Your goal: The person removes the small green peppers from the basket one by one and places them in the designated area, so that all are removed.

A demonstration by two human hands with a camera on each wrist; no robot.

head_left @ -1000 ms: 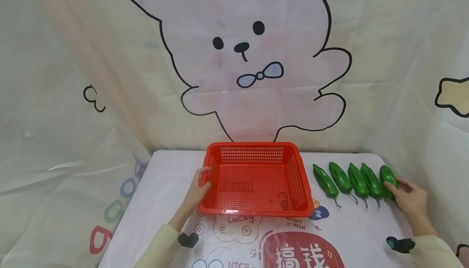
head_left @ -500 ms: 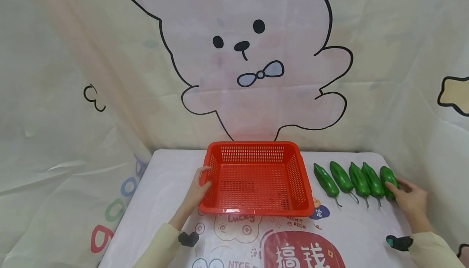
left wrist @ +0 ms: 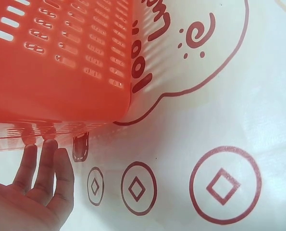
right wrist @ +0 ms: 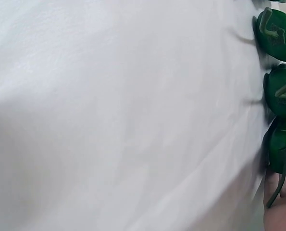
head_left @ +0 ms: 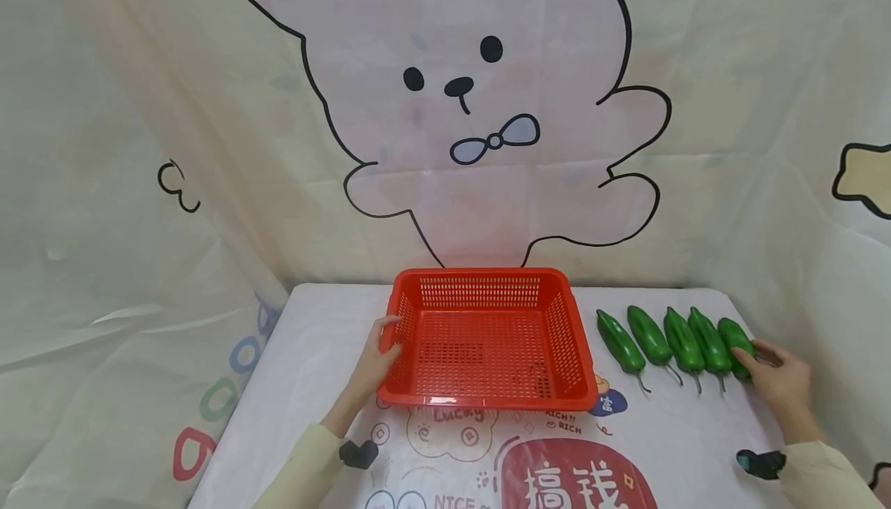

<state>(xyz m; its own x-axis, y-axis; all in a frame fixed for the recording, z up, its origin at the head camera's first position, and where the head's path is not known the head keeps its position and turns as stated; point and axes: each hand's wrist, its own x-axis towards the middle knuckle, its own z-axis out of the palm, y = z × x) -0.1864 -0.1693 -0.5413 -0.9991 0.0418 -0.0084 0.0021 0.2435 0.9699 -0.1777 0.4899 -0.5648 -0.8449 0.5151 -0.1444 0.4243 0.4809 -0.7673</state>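
Note:
A red plastic basket (head_left: 480, 354) with slotted walls sits on the table, nothing inside it. My left hand (head_left: 376, 354) holds its left rim; in the left wrist view, several fingers (left wrist: 45, 168) touch the outer wall. To the basket's right, several green peppers lie in a row, stems toward me. The rightmost green pepper (head_left: 734, 335) is between the thumb and fingers of my right hand (head_left: 783, 377). In the right wrist view, that pepper (right wrist: 283, 144) shows its long stem, with the right hand (right wrist: 279, 211) at the lower edge, mostly out of frame.
Other peppers stand close by: one leftmost (head_left: 619, 341), one touching or nearly touching the held pepper (head_left: 708, 339). A printed white cloth (head_left: 445, 486) covers the table. Patterned curtain (head_left: 473, 207) hangs behind and at both sides.
The rightmost pepper has shifted slightly left and tilted a little under my right hand. My left hand and the basket have stayed in place.

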